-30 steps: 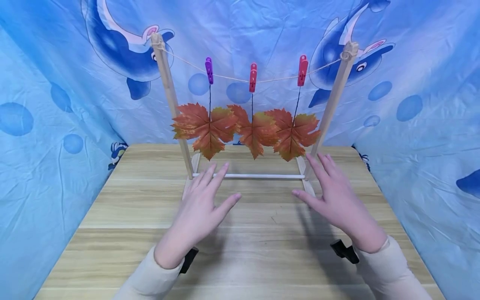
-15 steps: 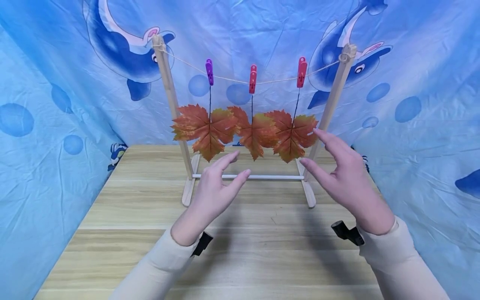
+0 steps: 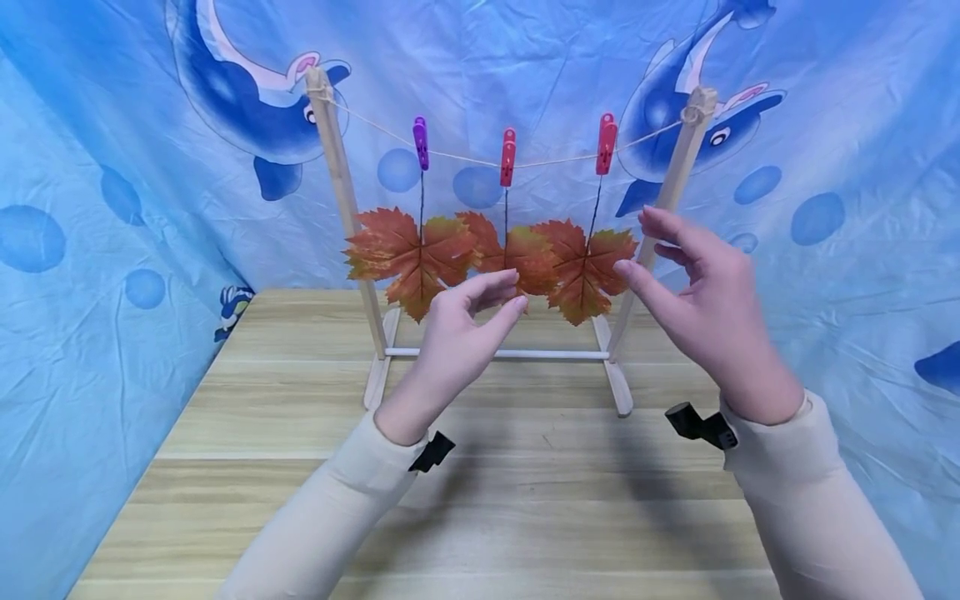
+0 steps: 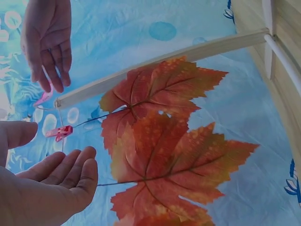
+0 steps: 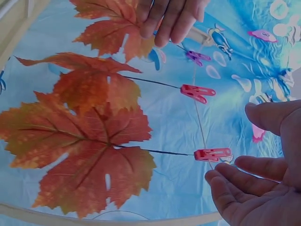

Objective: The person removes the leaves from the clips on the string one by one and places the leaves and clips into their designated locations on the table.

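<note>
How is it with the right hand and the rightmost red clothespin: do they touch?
Apart. The head view shows it: blue backdrop is visible between the right hand and the rightmost red clothespin above it.

1. The left hand (image 3: 457, 342) hovers before the middle leaf (image 3: 528, 246), fingers bent, thumb apart from them, hiding its lower part; whether they touch cannot be told.
2. The right hand (image 3: 712, 312) is near the right leaf (image 3: 581, 267) and the right post (image 3: 677, 171), its thumb tip overlapping the leaf's edge.
3. A purple clip (image 3: 421, 144), a middle red clip (image 3: 507, 157) and a right red clip (image 3: 606, 144) sit on a string (image 3: 555, 160).
4. Under the purple clip hangs the left leaf (image 3: 412, 258), overlapping the left post (image 3: 339, 175).
5. A white rod (image 3: 555, 355) joins the posts low down, above the wood-grain surface (image 3: 540, 517).
6. Behind stands a blue dolphin-printed backdrop (image 3: 517, 58).
</note>
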Tool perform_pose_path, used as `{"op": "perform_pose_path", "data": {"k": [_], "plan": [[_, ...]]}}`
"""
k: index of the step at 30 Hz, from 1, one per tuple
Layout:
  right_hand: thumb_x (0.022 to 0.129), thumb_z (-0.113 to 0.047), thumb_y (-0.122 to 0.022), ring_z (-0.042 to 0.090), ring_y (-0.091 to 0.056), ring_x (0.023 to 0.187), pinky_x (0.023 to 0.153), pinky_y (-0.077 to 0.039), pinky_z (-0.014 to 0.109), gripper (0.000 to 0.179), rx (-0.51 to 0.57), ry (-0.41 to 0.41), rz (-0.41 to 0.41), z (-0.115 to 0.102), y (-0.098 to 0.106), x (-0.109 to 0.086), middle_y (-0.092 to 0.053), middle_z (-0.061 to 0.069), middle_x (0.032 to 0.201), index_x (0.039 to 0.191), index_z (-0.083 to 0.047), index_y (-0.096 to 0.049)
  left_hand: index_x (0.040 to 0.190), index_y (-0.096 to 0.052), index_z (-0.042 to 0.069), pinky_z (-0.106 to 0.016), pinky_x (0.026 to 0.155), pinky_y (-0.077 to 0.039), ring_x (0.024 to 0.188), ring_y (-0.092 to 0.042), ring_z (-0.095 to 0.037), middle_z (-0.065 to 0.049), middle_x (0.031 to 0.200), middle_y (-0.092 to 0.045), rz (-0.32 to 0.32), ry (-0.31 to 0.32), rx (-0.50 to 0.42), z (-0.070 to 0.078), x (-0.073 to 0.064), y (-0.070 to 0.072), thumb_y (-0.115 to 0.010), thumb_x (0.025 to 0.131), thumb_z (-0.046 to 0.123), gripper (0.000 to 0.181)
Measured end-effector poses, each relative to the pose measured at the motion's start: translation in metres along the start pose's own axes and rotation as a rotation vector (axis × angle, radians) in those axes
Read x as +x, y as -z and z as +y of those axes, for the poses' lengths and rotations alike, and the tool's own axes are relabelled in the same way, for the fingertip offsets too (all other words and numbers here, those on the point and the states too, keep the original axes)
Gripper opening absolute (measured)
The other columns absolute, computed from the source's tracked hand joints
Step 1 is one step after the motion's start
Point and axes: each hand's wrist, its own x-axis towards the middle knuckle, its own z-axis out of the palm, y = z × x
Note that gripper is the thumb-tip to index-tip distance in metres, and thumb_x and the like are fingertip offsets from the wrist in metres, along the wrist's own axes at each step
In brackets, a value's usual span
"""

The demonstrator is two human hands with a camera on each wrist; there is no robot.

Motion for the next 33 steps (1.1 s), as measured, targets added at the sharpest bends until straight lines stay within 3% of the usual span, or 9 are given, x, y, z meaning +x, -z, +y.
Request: {"op": "perform_pose_path", "data": {"k": [7, 17, 24, 33], "plan": [[0.085, 0.006, -0.079, 0.015, -0.062, 0.113, 0.098, -0.049, 0.031, 0.051, 0.066, -0.053, 0.036, -0.002, 0.005, 0.018, -0.068, 0.008, 0.127, 0.133, -0.002, -0.066, 0.125, -0.071, 0.002, -0.033, 0.088, -0.054, 0.103, -0.066, -0.012, -0.005, 0.118, -0.071, -0.011, -0.024, -0.044, 0.005, 0.022, -0.013, -0.072, 0.097, 0.014, 0.030], [0.089, -0.006, -0.080, 0.016, -0.064, 0.110, 0.097, -0.049, 0.029, 0.045, 0.069, -0.128, 0.029, -0.006, 0.013, 0.052, -0.068, 0.007, 0.126, 0.132, -0.005, -0.068, 0.125, -0.070, -0.002, -0.030, 0.088, -0.053, 0.103, -0.066, -0.011, -0.012, 0.117, -0.071, -0.021, -0.012, -0.093, 0.005, 0.050, -0.026, -0.071, 0.098, 0.014, 0.032], [0.091, -0.014, -0.079, 0.016, -0.063, 0.115, 0.100, -0.046, 0.028, 0.046, 0.006, -0.159, -0.015, -0.012, 0.020, 0.076, -0.067, 0.007, 0.129, 0.136, -0.010, -0.066, 0.124, -0.072, 0.001, -0.025, 0.089, -0.052, 0.102, -0.065, -0.009, -0.007, 0.114, -0.072, 0.014, -0.025, -0.025, 0.009, 0.070, -0.035, -0.071, 0.098, 0.015, 0.029], [0.093, -0.026, -0.078, 0.021, -0.065, 0.114, 0.098, -0.048, 0.027, 0.048, -0.117, -0.188, -0.103, -0.012, 0.023, 0.099, -0.066, 0.007, 0.131, 0.137, -0.012, -0.066, 0.124, -0.072, 0.003, -0.023, 0.091, -0.050, 0.107, -0.063, -0.007, -0.002, 0.118, -0.072, 0.008, -0.023, 0.066, 0.013, 0.092, -0.043, -0.073, 0.097, 0.018, 0.031]]}}
